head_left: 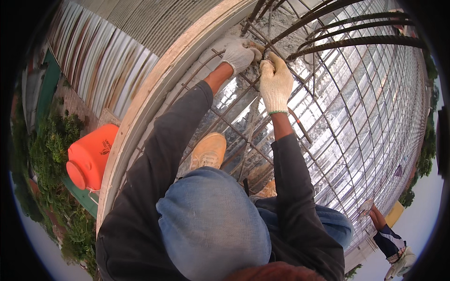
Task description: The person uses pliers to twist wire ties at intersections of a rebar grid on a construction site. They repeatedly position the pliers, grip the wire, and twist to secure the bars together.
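Steel bars [265,46], dark and ribbed, cross near the top of the view, just inside the slab's edge, and both of the worker's gloved hands meet at that joint. From where I stand, the left hand [240,55] comes at it from the left, its fingers curled in toward the crossing; whether they are clamped on a bar or on something smaller, I can't tell. The right hand [275,83], in a cream knitted glove with a green cuff hem, has its thumb and forefinger drawn close together right beside the joint, but what sits between them is too small to make out. Rough grey concrete [229,43] lies around the spot, and thick bars [356,43] sweep off to the right above it. A grid of thinner rods [344,110] spreads over shiny ribbed metal sheeting [328,161]. Closer to the body, a tan shoe [208,151] is planted by the mesh, below a bent knee in blue denim [213,220], with dark sleeves [166,129] on either side. Past the pale edge board [135,112] are an orange-red container [96,152], leafy trees [58,159] and corrugated roofing [103,56]. At lower right, a co-worker [393,243] reaches toward the mesh.
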Motion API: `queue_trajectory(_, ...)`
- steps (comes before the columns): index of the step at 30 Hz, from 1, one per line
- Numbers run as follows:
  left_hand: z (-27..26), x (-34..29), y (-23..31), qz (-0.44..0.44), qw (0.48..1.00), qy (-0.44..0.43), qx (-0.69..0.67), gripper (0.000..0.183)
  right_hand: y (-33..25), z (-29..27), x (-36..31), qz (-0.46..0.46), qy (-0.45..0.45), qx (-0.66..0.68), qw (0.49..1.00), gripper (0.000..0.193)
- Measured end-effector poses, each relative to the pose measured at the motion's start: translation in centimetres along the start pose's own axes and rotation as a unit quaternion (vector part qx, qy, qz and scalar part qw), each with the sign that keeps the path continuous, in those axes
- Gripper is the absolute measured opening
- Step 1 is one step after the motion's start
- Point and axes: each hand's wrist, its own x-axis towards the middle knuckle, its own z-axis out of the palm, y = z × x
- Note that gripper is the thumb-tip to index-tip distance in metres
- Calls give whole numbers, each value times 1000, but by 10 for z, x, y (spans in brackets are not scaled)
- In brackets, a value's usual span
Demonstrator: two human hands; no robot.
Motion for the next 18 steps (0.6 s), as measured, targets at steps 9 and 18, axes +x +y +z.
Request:
queue_trajectory(9,-20,25,-13,118,980,-29,160,23,6,16,8,-53,-17,-109,993,53)
queue_trajectory(18,-33,37,-15,180,947,-19,266,23,1,19,5,-91,-24,-137,986,53)
